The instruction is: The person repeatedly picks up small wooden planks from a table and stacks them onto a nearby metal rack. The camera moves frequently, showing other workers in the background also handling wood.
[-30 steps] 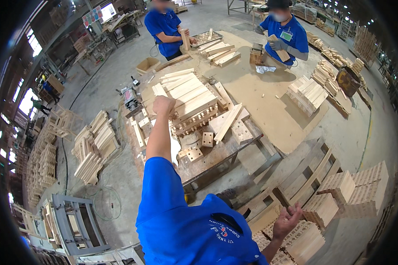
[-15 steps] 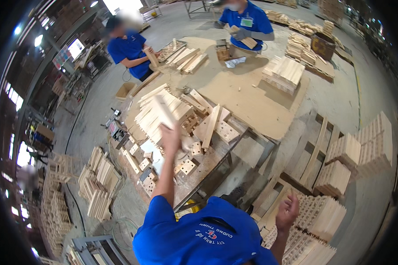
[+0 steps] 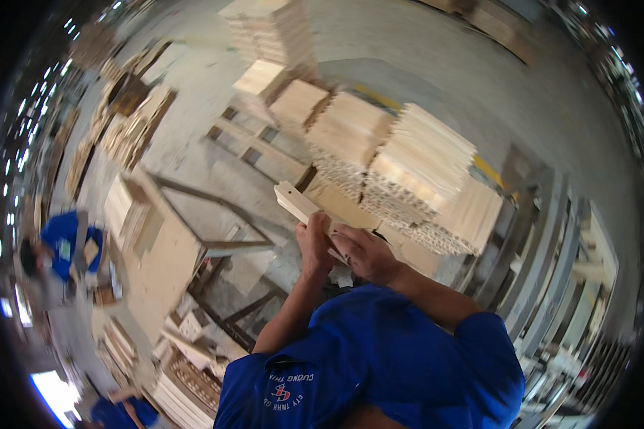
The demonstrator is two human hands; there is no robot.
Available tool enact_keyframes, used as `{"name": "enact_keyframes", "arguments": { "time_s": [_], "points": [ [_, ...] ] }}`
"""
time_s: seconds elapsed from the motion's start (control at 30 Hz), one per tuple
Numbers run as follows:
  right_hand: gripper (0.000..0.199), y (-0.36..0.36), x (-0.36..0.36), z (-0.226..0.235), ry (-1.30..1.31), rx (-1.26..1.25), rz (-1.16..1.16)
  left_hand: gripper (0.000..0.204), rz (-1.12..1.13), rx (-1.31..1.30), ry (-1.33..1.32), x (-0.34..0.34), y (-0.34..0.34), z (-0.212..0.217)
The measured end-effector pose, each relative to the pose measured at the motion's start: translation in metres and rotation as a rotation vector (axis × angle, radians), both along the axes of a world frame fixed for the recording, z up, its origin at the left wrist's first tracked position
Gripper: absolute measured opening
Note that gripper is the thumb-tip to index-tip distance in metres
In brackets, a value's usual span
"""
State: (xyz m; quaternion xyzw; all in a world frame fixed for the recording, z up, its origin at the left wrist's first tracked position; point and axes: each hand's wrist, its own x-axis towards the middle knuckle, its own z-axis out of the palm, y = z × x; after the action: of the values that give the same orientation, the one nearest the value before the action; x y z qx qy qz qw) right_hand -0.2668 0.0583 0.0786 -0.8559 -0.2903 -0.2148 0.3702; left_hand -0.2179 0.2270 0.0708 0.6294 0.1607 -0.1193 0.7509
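A small stack of pale flat wooden boards [image 3: 297,202] is held in front of my chest, one end pointing up and left. My left hand [image 3: 313,245] grips the boards from below on the left side. Beside it, my right hand [image 3: 365,254] closes over the same boards nearer my body. Just past the boards stand tall stacks of similar wooden pieces [image 3: 408,168] on the floor. My blue sleeves [image 3: 379,350] fill the lower middle of the view.
A wooden worktable [image 3: 168,250] with a metal frame stands at the left, more stacked pieces [image 3: 122,211] on it. A person in blue [image 3: 61,247] works at its far side. Further stacks [image 3: 272,32] and wooden frames [image 3: 254,143] lie on the concrete floor.
My view has swung away from the worktable toward the floor stacks. My left hand left the table with a board, and both hands now meet on the boards before my chest.
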Motion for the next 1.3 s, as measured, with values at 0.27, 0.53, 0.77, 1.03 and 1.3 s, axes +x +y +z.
{"name": "enact_keyframes", "arguments": {
  "time_s": [0.27, 0.53, 0.77, 1.03, 1.3],
  "points": [
    [0.062, -0.109, -0.044, -0.029, 0.220, 0.362, -0.487, 0.030, -0.032, -0.196, 0.246, 0.033, -0.156, -0.037],
    [0.060, -0.153, -0.017, -0.063, 0.257, 0.359, -0.745, 0.065, 0.129, 0.059, -0.063, 0.067, -0.230, -0.091],
    [0.068, -0.181, -0.010, -0.086, 0.346, 0.362, -0.948, 0.055, -0.212, 0.209, 0.167, 0.076, -0.231, -0.097],
    [0.070, -0.176, -0.009, -0.103, 0.291, 0.461, -1.086, 0.045, -0.214, 0.852, -0.462, 0.114, -0.150, -0.113],
    [0.107, -0.177, -0.007, -0.109, 0.266, 0.448, -1.087, 0.053, -0.282, 0.142, -0.186, 0.186, -0.152, -0.088]
  ]
}}
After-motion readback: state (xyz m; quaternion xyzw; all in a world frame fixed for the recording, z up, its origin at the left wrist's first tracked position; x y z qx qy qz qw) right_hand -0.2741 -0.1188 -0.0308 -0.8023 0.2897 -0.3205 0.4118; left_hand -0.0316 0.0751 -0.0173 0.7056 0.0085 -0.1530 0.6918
